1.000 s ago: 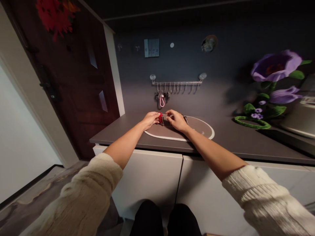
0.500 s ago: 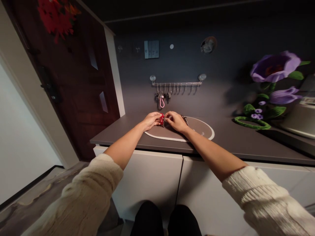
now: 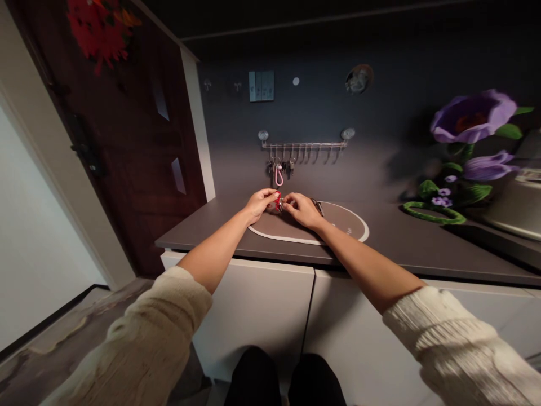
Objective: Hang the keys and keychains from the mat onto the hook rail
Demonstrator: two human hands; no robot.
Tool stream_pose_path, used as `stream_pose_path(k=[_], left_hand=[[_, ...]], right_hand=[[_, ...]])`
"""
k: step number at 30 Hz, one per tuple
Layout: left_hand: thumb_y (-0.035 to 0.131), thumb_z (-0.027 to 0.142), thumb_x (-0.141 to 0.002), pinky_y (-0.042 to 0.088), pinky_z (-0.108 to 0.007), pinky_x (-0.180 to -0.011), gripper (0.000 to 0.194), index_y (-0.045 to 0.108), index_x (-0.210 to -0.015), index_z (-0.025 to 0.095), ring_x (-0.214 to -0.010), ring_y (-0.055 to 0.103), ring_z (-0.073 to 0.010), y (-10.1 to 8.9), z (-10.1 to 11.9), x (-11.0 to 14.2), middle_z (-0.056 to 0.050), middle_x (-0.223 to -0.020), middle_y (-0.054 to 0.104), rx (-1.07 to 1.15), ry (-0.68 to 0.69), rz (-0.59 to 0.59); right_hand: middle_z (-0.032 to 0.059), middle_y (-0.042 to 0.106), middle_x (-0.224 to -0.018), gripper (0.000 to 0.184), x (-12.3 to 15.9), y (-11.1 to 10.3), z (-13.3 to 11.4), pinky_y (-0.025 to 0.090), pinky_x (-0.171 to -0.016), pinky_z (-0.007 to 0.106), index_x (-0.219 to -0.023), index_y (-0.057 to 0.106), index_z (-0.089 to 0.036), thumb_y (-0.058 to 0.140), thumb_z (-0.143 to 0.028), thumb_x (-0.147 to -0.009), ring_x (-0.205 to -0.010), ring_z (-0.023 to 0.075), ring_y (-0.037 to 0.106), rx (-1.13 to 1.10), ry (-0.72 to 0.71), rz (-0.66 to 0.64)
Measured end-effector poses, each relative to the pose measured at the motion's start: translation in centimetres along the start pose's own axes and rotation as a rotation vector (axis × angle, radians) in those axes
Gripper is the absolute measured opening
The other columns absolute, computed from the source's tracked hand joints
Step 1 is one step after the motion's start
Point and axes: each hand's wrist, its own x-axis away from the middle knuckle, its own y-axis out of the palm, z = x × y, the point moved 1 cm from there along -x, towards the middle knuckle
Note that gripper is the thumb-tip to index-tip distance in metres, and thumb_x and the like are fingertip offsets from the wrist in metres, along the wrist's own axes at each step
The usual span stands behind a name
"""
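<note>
Between the thumb and fingers of my left hand [image 3: 257,206] is a red keychain [image 3: 278,199], a narrow loop held upright above the mat. Small metal keys [image 3: 279,207] hang at its lower end, too small to make out singly. My right hand [image 3: 304,210] is closed in a pinch at the metal parts, its fingertips touching them. What exactly lies between those fingertips is hidden. Behind my right hand, another dark bunch of keys [image 3: 318,207] lies on the oval brown mat [image 3: 342,219], partly covered by the hand.
On the wall, a clear hook rail [image 3: 304,145] carries several keys and a pink strap [image 3: 279,176]. Purple fabric flowers [image 3: 473,115] and a pale lamp-like object [image 3: 515,203] stand at the right of the grey counter [image 3: 393,242]. A dark red door [image 3: 139,146] is at left.
My left fingers have shifted up slightly on the red keychain, so more of its loop shows. The hanging metal parts have turned or swung up toward my right fingertips.
</note>
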Motion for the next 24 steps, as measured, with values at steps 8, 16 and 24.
stream_pose_path(k=[8, 16, 24], left_hand=[[0.070, 0.033, -0.060, 0.041, -0.023, -0.068, 0.028, 0.061, -0.078, 0.014, -0.064, 0.052, -0.0068, 0.3, 1.4, 0.3, 0.002, -0.071, 0.060, 0.065, 0.067, 0.007], [0.075, 0.032, -0.053, 0.042, -0.023, -0.065, 0.032, 0.063, -0.076, 0.013, -0.060, 0.053, -0.0070, 0.7, 1.6, 0.4, 0.001, -0.069, 0.062, 0.100, 0.027, -0.004], [0.073, 0.032, -0.056, 0.042, -0.024, -0.066, 0.029, 0.064, -0.076, 0.013, -0.062, 0.054, -0.0075, 0.5, 1.3, 0.2, 0.000, -0.069, 0.063, 0.063, 0.064, -0.001]], right_hand=[[0.0036, 0.061, -0.086, 0.021, -0.1, -0.1, -0.4, 0.040, -0.070, 0.024, -0.087, 0.058, -0.017, 0.045, -0.031, -0.081, -0.071, 0.0114, 0.052, -0.082, 0.032, 0.039], [0.0046, 0.062, -0.092, 0.031, -0.5, 0.3, -0.2, 0.042, -0.077, 0.027, -0.096, 0.060, -0.017, 0.046, -0.040, -0.080, -0.083, 0.0134, 0.054, -0.292, 0.061, 0.070], [0.0054, 0.062, -0.091, 0.031, -0.9, 0.4, 0.3, 0.045, -0.073, 0.026, -0.088, 0.065, -0.016, 0.055, -0.043, -0.074, -0.081, 0.0135, 0.056, -0.406, 0.108, 0.112]])
